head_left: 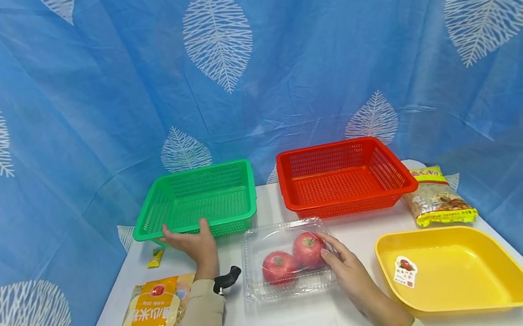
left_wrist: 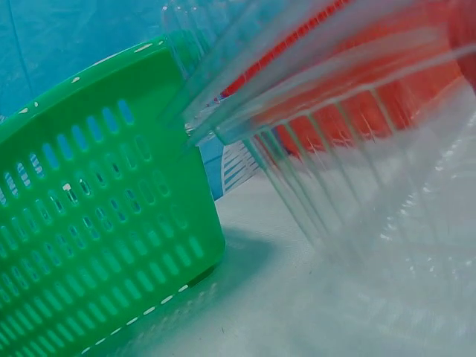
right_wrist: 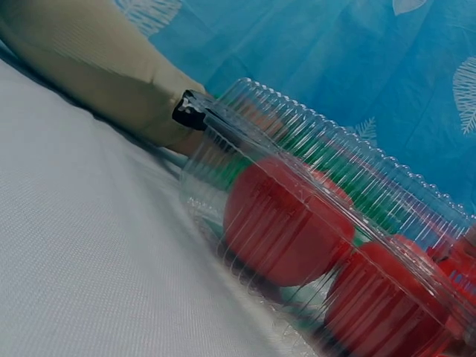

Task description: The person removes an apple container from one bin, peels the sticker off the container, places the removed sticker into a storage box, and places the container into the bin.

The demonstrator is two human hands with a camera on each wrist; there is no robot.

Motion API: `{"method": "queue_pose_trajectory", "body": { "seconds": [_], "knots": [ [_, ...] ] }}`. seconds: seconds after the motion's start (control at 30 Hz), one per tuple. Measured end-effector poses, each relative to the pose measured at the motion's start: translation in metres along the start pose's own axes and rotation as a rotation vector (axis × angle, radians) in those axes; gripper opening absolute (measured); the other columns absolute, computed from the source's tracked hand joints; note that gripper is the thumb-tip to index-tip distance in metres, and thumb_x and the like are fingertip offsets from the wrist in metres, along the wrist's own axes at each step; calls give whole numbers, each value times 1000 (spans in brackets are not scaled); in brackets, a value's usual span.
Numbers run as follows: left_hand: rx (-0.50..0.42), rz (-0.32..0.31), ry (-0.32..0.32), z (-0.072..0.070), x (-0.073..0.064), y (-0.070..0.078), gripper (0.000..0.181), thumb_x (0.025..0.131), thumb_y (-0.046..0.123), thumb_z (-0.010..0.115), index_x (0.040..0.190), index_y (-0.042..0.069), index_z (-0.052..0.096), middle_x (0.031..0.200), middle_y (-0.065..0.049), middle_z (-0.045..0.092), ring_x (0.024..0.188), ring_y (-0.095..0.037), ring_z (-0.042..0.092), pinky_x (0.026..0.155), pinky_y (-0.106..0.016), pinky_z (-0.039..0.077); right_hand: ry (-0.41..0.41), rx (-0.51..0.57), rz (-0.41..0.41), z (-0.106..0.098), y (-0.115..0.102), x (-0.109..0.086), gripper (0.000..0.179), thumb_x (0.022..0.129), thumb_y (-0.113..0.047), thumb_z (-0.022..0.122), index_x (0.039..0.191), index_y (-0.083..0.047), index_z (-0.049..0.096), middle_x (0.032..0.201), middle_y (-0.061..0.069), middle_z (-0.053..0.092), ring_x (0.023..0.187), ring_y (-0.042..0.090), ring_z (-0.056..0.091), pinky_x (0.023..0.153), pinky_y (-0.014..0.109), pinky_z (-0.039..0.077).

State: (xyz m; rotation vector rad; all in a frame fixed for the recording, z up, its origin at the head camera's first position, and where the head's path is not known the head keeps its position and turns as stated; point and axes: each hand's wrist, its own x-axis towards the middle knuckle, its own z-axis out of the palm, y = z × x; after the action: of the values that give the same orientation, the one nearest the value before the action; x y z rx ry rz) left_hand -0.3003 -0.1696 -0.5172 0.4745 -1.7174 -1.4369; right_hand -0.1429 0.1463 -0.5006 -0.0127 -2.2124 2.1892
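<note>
**A:** Near edge first?
**B:** Surface [head_left: 280, 325], white. At its near left corner, orange-and-clear bag [head_left: 153, 318], one. Toward the right edge, yellow basin [head_left: 453, 275], one, with a sticker [head_left: 405, 271] inside. Both in the head view only.
**A:** Middle?
**B:** Clear container [head_left: 258, 238], one, holding red apples [head_left: 308, 250], two. Right-hand grip [head_left: 354, 276]: fingertips touching the container's right side; whether they pinch it, cannot tell.
**A:** Right wrist view adds?
**B:** Apples side-on through ribbed walls; beyond, a beige sleeve [right_wrist: 97, 67] and black wrist piece [right_wrist: 190, 110].
**A:** Farther up the left edge?
**B:** Small yellow sachet [head_left: 155, 258], one. Left-hand grip [head_left: 197, 245]: thumb and fingers spread apart, nothing seen held, at the green basket [head_left: 208, 204]; contact cannot be told.
**A:** Far edge?
**B:** Baskets, two: green toward the far left corner, red basket [head_left: 336, 184] right of middle. Yellow-and-clear bag [head_left: 440, 204], one, by the right edge. Left wrist view adds the green basket's slotted outer wall and blurred clear plastic before the red one.
</note>
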Motion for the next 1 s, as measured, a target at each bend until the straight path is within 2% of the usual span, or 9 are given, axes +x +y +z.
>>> {"method": "queue_pose_trajectory", "body": {
  "seconds": [0.33, 0.47, 0.67, 0.83, 1.0],
  "knots": [
    [-1, -3, -7, -1, 0, -6, 98, 96, 28, 78, 166, 17, 10, 171, -16, -21, 156, -19, -18, 124, -40, 3, 16, 24, 0, 2, 1, -1, 48, 109, -14, 57, 157, -14, 51, 168, 13, 32, 157, 34, 16, 123, 54, 18],
    [-16, 5, -14, -1, -1, -9, 98, 96, 32, 77, 166, 18, 10, 171, -16, -21, 156, -19, -19, 125, -42, 3, 29, 20, -16, 2, 1, -2, 47, 109, -12, 57, 156, -12, 52, 168, 15, 31, 157, 35, 16, 122, 52, 20],
    [-35, 7, -21, -1, -1, -9, 99, 96, 29, 78, 167, 17, 9, 171, -15, -21, 156, -20, -19, 125, -43, 3, 48, 32, -19, 3, 1, -3, 46, 109, -9, 57, 155, -11, 54, 169, 13, 29, 157, 34, 16, 121, 46, 25],
    [-43, -2, -15, -1, -1, -8, 100, 96, 24, 79, 167, 18, 9, 171, -14, -21, 155, -17, -19, 125, -44, 2, 55, 70, -32, 4, 3, -2, 46, 108, -6, 56, 153, -8, 55, 170, 13, 27, 157, 32, 15, 118, 33, 29],
    [-30, 3, -12, -1, -1, -7, 100, 96, 29, 79, 167, 17, 9, 172, -14, -20, 156, -17, -18, 125, -43, 5, 60, 118, -62, 5, 4, -3, 46, 107, -1, 55, 153, -4, 54, 170, 14, 26, 157, 30, 14, 112, 18, 30]
  ]
}}
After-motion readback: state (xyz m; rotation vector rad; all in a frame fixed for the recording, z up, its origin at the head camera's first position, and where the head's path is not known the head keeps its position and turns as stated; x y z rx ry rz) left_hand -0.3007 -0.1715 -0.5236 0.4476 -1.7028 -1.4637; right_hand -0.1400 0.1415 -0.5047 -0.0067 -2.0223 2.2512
